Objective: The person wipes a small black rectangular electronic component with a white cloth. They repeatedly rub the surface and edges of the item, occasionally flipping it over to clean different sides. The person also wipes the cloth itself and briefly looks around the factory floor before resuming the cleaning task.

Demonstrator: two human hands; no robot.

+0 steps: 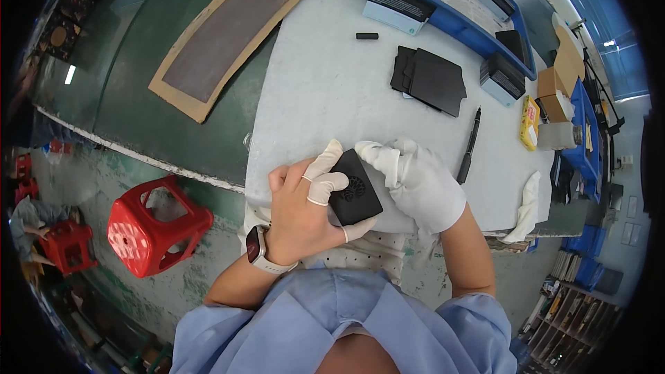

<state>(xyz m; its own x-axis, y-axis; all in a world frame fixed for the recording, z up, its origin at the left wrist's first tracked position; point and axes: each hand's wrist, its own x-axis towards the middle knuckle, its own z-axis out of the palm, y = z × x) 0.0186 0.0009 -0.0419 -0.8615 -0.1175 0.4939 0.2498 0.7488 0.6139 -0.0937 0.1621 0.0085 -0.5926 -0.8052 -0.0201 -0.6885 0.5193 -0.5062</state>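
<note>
While gripped from both sides, small black square device [355, 190] sits at near edge of pale grey worktop [325, 90], patterned round grille facing up. Left hand [301, 211], bare but for white finger cots, clasps device's left side, thumb and forefinger pressed on top. Right hand [422, 180], in white glove, grasps upper right corner with fingertips. Smartwatch [256, 246] on left wrist. Further back, well apart: stack of black flat pads [433, 79], black pen [470, 145], small black cylinder [367, 36], blue tray [450, 17] of boxed parts. White cloth [528, 208] at right edge. Red stool [156, 225] below left.
</note>
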